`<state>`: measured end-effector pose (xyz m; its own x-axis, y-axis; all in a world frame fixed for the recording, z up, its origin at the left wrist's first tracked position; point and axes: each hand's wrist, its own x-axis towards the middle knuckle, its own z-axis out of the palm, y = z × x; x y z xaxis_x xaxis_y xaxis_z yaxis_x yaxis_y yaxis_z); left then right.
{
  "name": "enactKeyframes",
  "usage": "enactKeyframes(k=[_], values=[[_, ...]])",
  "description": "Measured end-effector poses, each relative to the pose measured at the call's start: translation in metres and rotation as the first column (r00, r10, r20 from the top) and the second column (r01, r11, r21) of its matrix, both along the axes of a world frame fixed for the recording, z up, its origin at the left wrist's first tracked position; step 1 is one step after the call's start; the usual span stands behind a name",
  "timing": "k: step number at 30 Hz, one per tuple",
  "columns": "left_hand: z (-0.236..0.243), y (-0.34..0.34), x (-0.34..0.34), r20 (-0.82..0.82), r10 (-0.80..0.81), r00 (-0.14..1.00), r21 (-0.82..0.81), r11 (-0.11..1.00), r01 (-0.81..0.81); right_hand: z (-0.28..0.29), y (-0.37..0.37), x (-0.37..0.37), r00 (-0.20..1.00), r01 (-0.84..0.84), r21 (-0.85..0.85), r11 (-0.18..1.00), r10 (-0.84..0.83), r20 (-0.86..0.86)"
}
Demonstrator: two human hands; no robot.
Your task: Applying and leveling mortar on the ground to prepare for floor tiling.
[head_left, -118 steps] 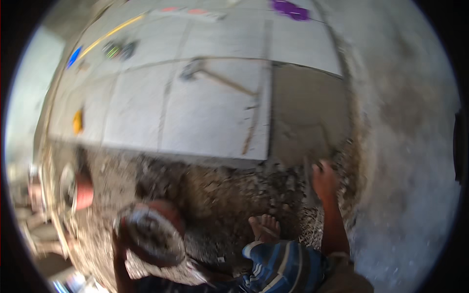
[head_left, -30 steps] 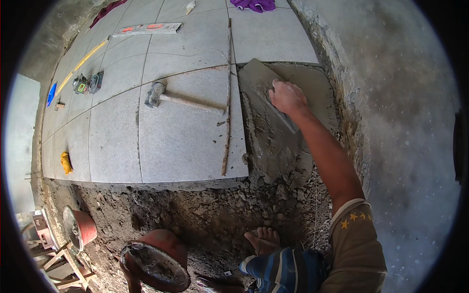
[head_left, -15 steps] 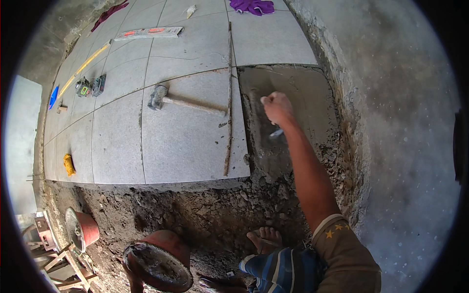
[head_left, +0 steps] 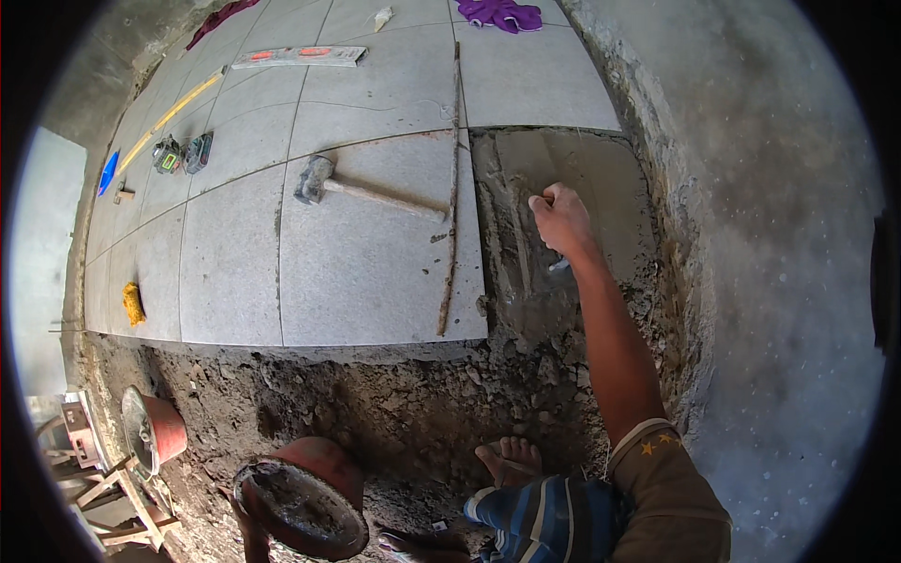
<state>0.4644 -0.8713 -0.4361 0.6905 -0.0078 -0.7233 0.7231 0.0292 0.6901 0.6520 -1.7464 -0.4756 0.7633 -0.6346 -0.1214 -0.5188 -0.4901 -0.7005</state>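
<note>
My right hand (head_left: pixel 563 220) is closed in a fist over wet grey mortar (head_left: pixel 610 183), in the untiled strip right of the tiles. It grips what looks like a trowel (head_left: pixel 559 266); only a small pale part shows below the wrist, and the rest is hidden. Streaks and ridges mark the mortar left of the hand. At the lower left a red bucket (head_left: pixel 328 462), its inside coated with mortar, stands tilted on the soil. A dim brown shape at its left edge may be my left hand, but its fingers cannot be made out.
On the pale tiles (head_left: pixel 375 263) lie a mallet (head_left: pixel 371 192), a thin stick (head_left: pixel 450 206), a level (head_left: pixel 300 57), a yellow strip (head_left: pixel 174 114), a yellow sponge-like piece (head_left: pixel 133 303) and a purple cloth (head_left: pixel 499 14). Another red bucket (head_left: pixel 167 428) stands left. A rough wall (head_left: pixel 779 235) rises right.
My right hand has shifted slightly right and toward me over the mortar. More ridged streaks show to its left. The whole view has turned a little.
</note>
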Motion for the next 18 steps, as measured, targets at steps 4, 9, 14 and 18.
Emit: enactKeyframes(k=[4, 9, 14, 18], values=[[-0.008, 0.013, -0.003, 0.039, -0.009, 0.999, 0.082, 0.997, 0.006, -0.002, 0.012, 0.010, 0.994, -0.025, -0.121, 0.992, 0.013, -0.104], [-0.018, 0.025, -0.001, 0.106, -0.081, 0.991, 0.021, 0.997, 0.079, 0.015, 0.023, 0.041, 0.961, -0.097, -0.234, 0.967, 0.030, -0.274], [-0.012, 0.012, 0.001, 0.091, -0.072, 0.993, -0.113, 0.990, 0.083, 0.017, 0.027, 0.049, 0.951, -0.034, -0.190, 0.981, -0.027, -0.308], [-0.008, 0.012, -0.001, 0.111, -0.098, 0.989, -0.039, 0.994, 0.103, 0.013, 0.018, 0.039, 0.946, -0.040, -0.204, 0.978, -0.029, -0.323]])
